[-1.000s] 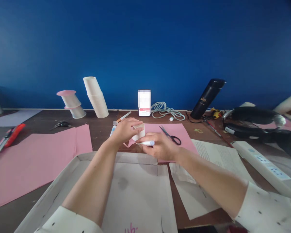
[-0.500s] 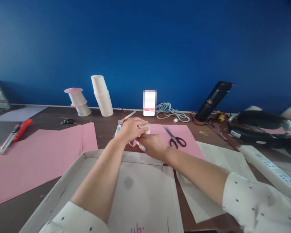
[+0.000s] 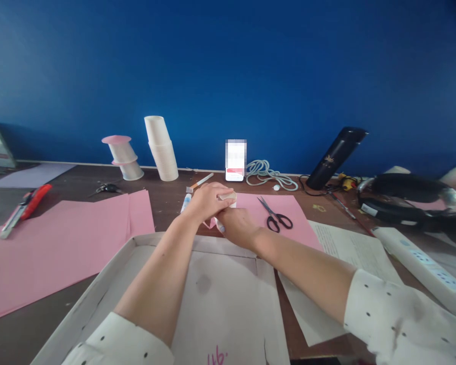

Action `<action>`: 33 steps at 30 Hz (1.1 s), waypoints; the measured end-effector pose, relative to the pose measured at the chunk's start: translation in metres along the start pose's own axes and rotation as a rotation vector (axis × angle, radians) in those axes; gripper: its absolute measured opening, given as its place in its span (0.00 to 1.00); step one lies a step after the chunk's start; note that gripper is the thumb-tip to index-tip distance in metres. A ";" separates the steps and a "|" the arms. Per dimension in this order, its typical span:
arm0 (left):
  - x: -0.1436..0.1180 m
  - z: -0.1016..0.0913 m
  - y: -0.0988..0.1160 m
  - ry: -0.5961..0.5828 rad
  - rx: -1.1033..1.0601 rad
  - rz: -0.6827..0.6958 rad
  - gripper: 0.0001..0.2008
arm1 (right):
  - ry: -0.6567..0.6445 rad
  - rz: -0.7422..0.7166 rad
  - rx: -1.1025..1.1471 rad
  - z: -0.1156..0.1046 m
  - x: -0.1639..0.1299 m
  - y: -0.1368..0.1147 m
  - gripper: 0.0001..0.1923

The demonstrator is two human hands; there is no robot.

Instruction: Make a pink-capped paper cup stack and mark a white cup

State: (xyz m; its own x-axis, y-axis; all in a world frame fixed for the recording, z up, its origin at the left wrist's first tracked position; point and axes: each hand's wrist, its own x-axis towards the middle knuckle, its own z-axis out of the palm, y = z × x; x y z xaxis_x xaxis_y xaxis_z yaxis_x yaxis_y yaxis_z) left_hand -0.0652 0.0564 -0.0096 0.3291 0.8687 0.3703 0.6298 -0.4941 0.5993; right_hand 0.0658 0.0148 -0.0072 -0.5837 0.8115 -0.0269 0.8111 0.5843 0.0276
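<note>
At the far side of the box, my hands meet over a small white paper cup (image 3: 230, 195), mostly covered by fingers. My left hand (image 3: 207, 200) is closed on the cup from the left, its thumb across the upper part. Against it, my right hand (image 3: 237, 226) is curled around a slim white stick-like thing (image 3: 221, 227) with a bluish end; its kind is hard to make out. Under and beside the hands lies a pink paper sheet (image 3: 289, 205). Black-handled scissors (image 3: 275, 217) rest on it, right of my right hand.
A shallow white box (image 3: 228, 304) lies under my forearms. Pink sheets (image 3: 99, 228) and a red cutter knife (image 3: 34, 203) are left. Behind stand stacked paper cups (image 3: 162, 152), pink-topped cups (image 3: 123, 157), a phone (image 3: 235, 161) and a black flask (image 3: 336, 158). A power strip (image 3: 418, 258) lies right.
My right hand has shifted slightly, and less of the stick's bluish end shows below it. My left hand stays on the cup. The whole view has moved a little.
</note>
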 end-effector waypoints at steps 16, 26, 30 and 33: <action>-0.001 0.001 0.000 0.001 0.013 0.016 0.17 | 0.101 -0.053 0.204 0.009 -0.029 0.018 0.14; -0.001 0.000 -0.001 -0.005 0.031 0.022 0.18 | 0.124 -0.031 0.275 0.010 -0.033 0.018 0.15; -0.001 0.000 0.000 -0.011 0.043 0.019 0.18 | 0.206 -0.032 0.391 0.009 -0.038 0.022 0.14; 0.000 0.000 0.000 -0.015 0.053 0.038 0.17 | 0.285 -0.025 0.479 0.004 -0.048 0.028 0.15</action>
State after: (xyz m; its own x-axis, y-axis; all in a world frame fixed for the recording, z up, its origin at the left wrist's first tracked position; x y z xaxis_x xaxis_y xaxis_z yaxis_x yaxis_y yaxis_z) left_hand -0.0652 0.0560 -0.0093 0.3634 0.8500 0.3813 0.6527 -0.5244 0.5468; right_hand 0.1165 -0.0079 -0.0088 -0.5360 0.8061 0.2509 0.6850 0.5889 -0.4289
